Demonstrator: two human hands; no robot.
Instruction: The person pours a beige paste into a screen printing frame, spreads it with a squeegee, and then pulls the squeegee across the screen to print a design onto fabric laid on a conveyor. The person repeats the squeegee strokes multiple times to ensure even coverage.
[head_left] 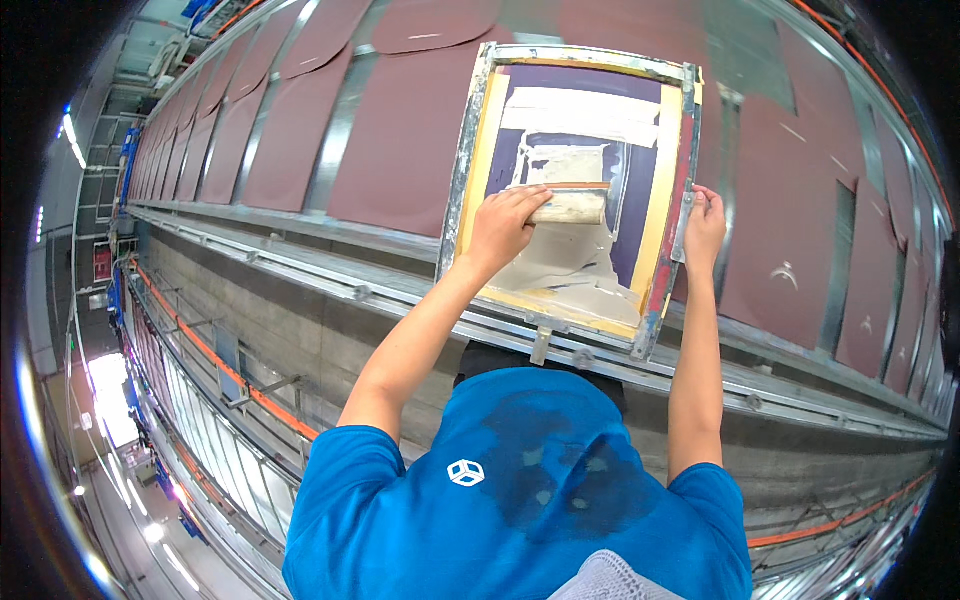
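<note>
A screen-printing frame point(690, 130) with metal sides and yellow-taped edges lies over maroon cut pieces on a long table. Pale beige ink point(565, 268) is smeared over the near half of its dark mesh, and a white band point(580, 112) crosses the far part. My left hand point(505, 225) is closed around the left end of a squeegee point(575, 206), which lies crosswise on the inked mesh at about mid-frame. At the frame's right side, my right hand point(706, 222) grips the edge, its fingers curled there. The squeegee's blade edge is hidden.
Rows of maroon pieces point(395, 140) cover the table to the left and right; some on the right bear small white marks point(785, 273). A metal rail point(400, 300) runs along the near table edge, with a metal tab point(541, 345) at the frame's front. An orange rail point(230, 370) runs behind, lower left.
</note>
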